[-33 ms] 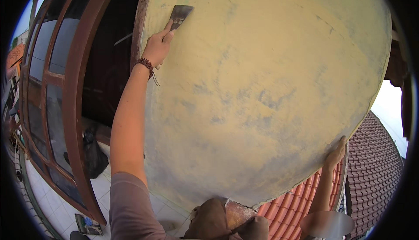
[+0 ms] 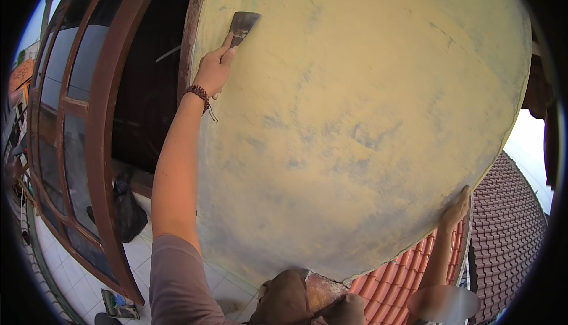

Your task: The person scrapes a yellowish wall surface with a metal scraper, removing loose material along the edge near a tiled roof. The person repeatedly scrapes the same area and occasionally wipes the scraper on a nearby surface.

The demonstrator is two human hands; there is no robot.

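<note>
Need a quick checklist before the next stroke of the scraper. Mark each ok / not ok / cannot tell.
1. Scraper secure in the left hand: ok, fingers wrapped round it, blade end up.
2. Blade edge flat against the wall: cannot tell, this angle doesn't settle contact.
3. Right hand at the wall's right edge: ok, it rests there, well away from the scraper.
4. Bracelet clear of the blade: ok, it sits at the left wrist, loose ends hanging down.
5. Wall colour even: not ok, grey patches show amid the yellow.
6. Footing: cannot tell, feet not clearly shown.
</note>
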